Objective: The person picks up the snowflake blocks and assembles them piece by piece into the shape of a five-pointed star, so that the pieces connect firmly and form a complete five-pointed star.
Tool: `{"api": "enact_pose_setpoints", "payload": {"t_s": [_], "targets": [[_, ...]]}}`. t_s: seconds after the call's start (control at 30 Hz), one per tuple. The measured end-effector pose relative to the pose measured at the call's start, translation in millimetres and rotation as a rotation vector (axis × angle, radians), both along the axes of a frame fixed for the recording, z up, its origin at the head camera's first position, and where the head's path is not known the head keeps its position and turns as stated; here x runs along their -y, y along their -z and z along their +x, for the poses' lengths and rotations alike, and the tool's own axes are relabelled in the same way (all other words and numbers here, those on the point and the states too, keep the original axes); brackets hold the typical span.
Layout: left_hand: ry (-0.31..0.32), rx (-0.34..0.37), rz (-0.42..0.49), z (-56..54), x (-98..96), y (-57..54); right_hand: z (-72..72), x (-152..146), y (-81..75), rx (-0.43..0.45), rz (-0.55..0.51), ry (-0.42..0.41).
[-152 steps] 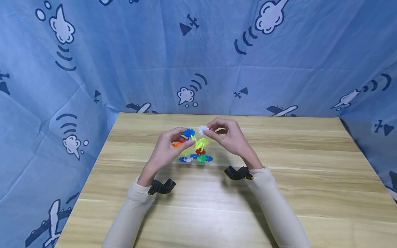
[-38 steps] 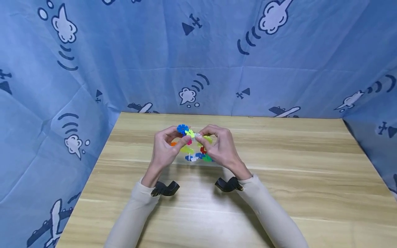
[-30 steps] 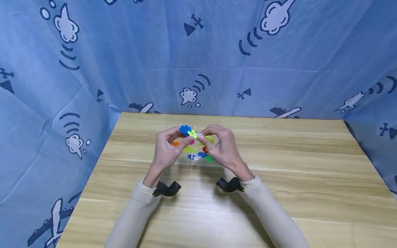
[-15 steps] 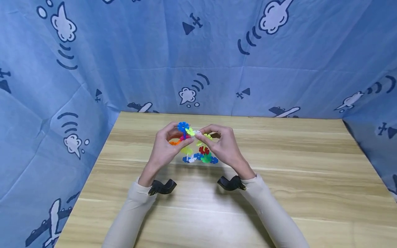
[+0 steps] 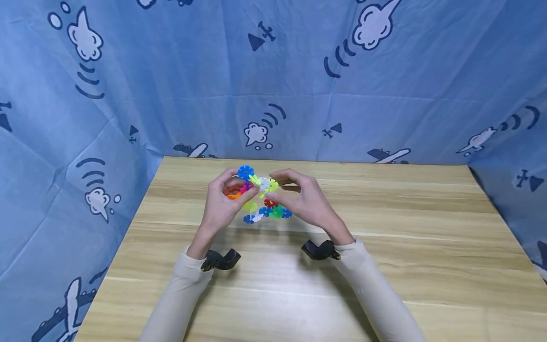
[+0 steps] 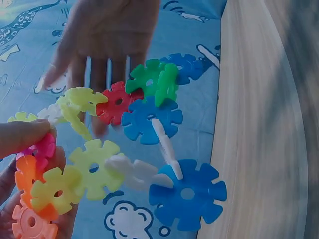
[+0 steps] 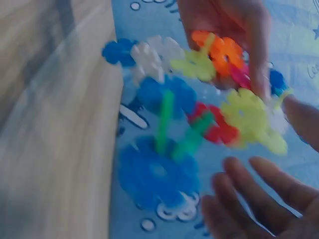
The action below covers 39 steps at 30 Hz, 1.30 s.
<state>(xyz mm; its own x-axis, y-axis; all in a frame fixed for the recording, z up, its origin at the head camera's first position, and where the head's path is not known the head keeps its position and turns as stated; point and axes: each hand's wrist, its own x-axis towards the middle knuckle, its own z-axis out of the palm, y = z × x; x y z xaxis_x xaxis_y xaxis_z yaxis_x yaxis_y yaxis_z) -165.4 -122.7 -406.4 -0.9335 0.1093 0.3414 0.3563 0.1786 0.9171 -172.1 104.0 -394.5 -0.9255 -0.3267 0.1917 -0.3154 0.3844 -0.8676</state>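
My left hand grips a loop of interlocking plastic snowflake discs, held up above the table. Its thumb lies near a pink disc and a white disc, with orange discs beside the palm. The white disc sits between yellow-green ones at the loop's top, below a blue disc. Red, green and more blue discs form the lower side. Beside the loop's right side is my right hand, its fingers straight and spread, pinching nothing.
A wooden table lies beneath both hands. Blue patterned curtains stand along its back and sides. Each wrist wears a black camera mount.
Earlier my right hand pinched the white disc, first apart from the loop, then against a yellow-green disc. Now its fingers have let go, and the white disc stays in the loop.
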Motion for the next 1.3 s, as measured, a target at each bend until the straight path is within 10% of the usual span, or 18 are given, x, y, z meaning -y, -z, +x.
{"api": "enact_pose_setpoints", "payload": {"t_s": [1.3], "targets": [[0.063,0.028,-0.069,-0.3,2.9,-2.1,-9.0,-13.8,-1.4,0.115,-0.134,-0.089]]}}
